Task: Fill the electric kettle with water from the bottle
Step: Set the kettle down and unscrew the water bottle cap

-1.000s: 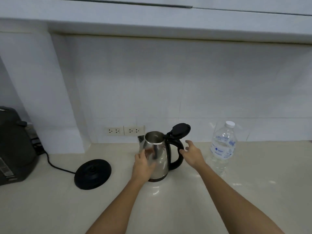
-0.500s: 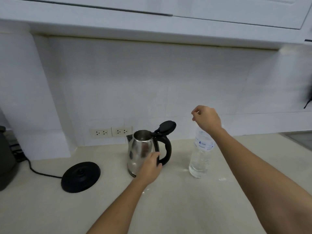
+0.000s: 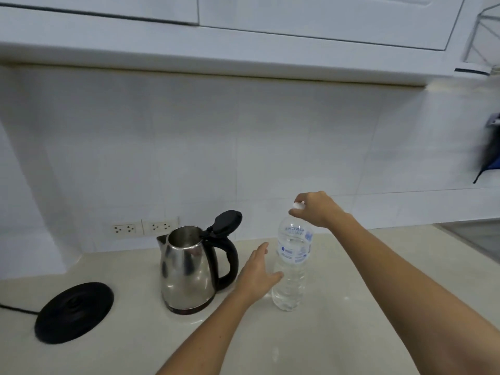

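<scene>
A steel electric kettle (image 3: 188, 272) with a black handle stands on the counter, its black lid (image 3: 227, 221) flipped up and open. To its right stands a clear plastic water bottle (image 3: 292, 263) with a blue-and-white label and a white cap (image 3: 298, 205). My right hand (image 3: 315, 209) is on top of the bottle, fingers pinched around the cap. My left hand (image 3: 257, 274) hovers open between kettle and bottle, fingertips close to the bottle's lower body; contact is unclear.
The kettle's black base (image 3: 74, 311) with its cord lies on the counter at the left. Two wall sockets (image 3: 144, 227) sit behind the kettle. A dark blurred object (image 3: 489, 150) hangs on the wall at far right. Cabinets overhang above.
My left hand left the kettle and moved right toward the bottle. My right hand came down onto the bottle's cap. The view shifted to the right.
</scene>
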The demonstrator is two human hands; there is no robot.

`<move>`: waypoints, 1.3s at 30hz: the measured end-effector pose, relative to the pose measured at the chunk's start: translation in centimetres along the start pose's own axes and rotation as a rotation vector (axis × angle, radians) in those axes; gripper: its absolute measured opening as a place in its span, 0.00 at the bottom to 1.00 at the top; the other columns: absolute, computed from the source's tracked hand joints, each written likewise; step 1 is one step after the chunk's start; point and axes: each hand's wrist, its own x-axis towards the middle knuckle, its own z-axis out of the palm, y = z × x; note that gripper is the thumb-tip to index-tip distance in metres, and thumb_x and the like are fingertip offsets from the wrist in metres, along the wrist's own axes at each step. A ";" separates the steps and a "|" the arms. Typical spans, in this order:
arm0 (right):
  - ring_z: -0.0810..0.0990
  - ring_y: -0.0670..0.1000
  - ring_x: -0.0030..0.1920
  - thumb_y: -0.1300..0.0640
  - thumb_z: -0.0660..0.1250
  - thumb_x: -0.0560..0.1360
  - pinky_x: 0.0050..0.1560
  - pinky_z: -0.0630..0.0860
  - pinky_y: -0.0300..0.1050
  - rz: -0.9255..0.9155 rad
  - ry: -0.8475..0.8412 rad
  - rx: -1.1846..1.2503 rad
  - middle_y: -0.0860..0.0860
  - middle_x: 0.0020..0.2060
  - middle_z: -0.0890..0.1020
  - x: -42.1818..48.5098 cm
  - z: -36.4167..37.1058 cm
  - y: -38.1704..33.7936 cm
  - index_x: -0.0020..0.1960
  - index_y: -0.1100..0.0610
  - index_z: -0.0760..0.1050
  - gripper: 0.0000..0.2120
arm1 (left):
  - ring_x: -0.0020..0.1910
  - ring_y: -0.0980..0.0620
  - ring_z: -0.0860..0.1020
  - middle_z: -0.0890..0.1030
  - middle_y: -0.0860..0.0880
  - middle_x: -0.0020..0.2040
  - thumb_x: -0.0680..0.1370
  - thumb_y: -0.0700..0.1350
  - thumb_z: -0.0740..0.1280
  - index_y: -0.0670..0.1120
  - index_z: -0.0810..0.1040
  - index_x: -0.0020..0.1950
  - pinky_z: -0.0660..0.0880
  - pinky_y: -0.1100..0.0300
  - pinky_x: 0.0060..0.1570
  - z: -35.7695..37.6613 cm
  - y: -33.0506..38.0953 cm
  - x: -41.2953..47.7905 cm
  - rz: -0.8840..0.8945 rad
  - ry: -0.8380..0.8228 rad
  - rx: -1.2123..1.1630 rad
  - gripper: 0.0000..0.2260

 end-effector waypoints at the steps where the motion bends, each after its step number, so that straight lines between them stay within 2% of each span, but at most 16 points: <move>1: 0.77 0.56 0.53 0.44 0.66 0.74 0.48 0.73 0.45 -0.040 0.014 0.025 0.55 0.53 0.80 0.3 0.1 0.5 0.61 0.52 0.77 0.19 | 0.73 0.52 0.66 0.64 0.52 0.74 0.74 0.51 0.72 0.50 0.52 0.79 0.66 0.57 0.68 0.8 0.5 0.5 -0.014 0.000 -0.027 0.40; 4: 0.77 0.53 0.47 0.44 0.67 0.73 0.43 0.70 0.42 -0.197 0.023 0.068 0.49 0.43 0.80 1.0 0.3 1.9 0.51 0.51 0.79 0.13 | 0.71 0.53 0.68 0.67 0.55 0.71 0.69 0.53 0.75 0.54 0.55 0.77 0.70 0.55 0.66 3.1 1.2 2.1 -0.018 0.043 -0.102 0.43; 9: 0.79 0.52 0.45 0.46 0.68 0.73 0.45 0.75 0.46 -0.369 0.012 0.116 0.52 0.43 0.82 2.2 0.7 3.1 0.46 0.56 0.80 0.12 | 0.64 0.55 0.74 0.72 0.55 0.66 0.64 0.49 0.78 0.55 0.58 0.73 0.73 0.59 0.62 6.5 2.2 4.2 -0.058 0.185 -0.335 0.44; 12: 0.79 0.51 0.44 0.44 0.68 0.72 0.45 0.77 0.46 -0.395 0.018 0.143 0.51 0.41 0.83 2.9 1.0 3.2 0.45 0.54 0.80 0.13 | 0.62 0.56 0.76 0.74 0.56 0.64 0.60 0.49 0.80 0.58 0.59 0.71 0.76 0.57 0.61 7.6 2.4 4.8 -0.083 0.316 -0.400 0.46; 14: 0.79 0.51 0.43 0.44 0.69 0.72 0.43 0.76 0.44 -0.416 0.016 0.166 0.51 0.40 0.83 3.3 1.1 3.1 0.44 0.55 0.80 0.13 | 0.65 0.56 0.73 0.70 0.56 0.68 0.59 0.50 0.81 0.57 0.56 0.74 0.74 0.57 0.63 8.0 2.7 4.9 -0.095 0.404 -0.403 0.50; 18: 0.78 0.51 0.40 0.45 0.69 0.71 0.39 0.69 0.41 -0.419 0.082 0.204 0.50 0.38 0.81 3.0 2.3 2.8 0.45 0.55 0.76 0.13 | 0.66 0.55 0.69 0.66 0.54 0.70 0.60 0.46 0.81 0.54 0.54 0.76 0.71 0.62 0.60 9.1 3.7 3.7 -0.173 0.511 -0.390 0.52; 22: 0.77 0.52 0.38 0.46 0.69 0.71 0.36 0.70 0.42 -0.370 0.108 0.337 0.50 0.34 0.79 0.9 4.6 -0.1 0.43 0.56 0.74 0.13 | 0.66 0.53 0.71 0.68 0.53 0.69 0.61 0.48 0.80 0.55 0.52 0.76 0.74 0.56 0.62 8.6 2.7 1.0 -0.223 0.576 -0.342 0.51; 25: 0.79 0.53 0.37 0.46 0.69 0.70 0.37 0.73 0.46 -0.356 0.121 0.384 0.52 0.34 0.80 0.5 4.3 -1.6 0.42 0.56 0.73 0.14 | 0.65 0.51 0.73 0.70 0.53 0.68 0.62 0.52 0.79 0.57 0.52 0.75 0.75 0.53 0.61 6.9 2.2 0.4 -0.222 0.545 -0.298 0.50; 28: 0.79 0.52 0.37 0.45 0.69 0.69 0.35 0.73 0.45 -0.363 0.122 0.340 0.50 0.33 0.81 0.8 4.1 -1.0 0.40 0.56 0.74 0.14 | 0.63 0.51 0.75 0.72 0.54 0.66 0.61 0.55 0.78 0.57 0.52 0.74 0.76 0.54 0.60 6.3 2.2 0.2 -0.198 0.472 -0.222 0.49; 33: 0.74 0.50 0.31 0.52 0.71 0.67 0.33 0.70 0.43 -0.379 0.143 0.415 0.47 0.27 0.74 0.9 3.8 -0.2 0.30 0.51 0.69 0.13 | 0.64 0.55 0.74 0.70 0.58 0.67 0.60 0.60 0.77 0.58 0.50 0.75 0.76 0.55 0.59 5.1 2.3 -1.0 -0.123 0.382 -0.090 0.51; 39: 0.71 0.49 0.29 0.56 0.70 0.65 0.32 0.67 0.44 -0.491 0.079 0.471 0.47 0.24 0.71 -2.5 4.6 -9.1 0.27 0.51 0.67 0.13 | 0.67 0.55 0.72 0.69 0.57 0.70 0.61 0.58 0.79 0.56 0.49 0.76 0.72 0.60 0.60 -0.7 -1.2 -6.8 -0.103 0.423 -0.074 0.53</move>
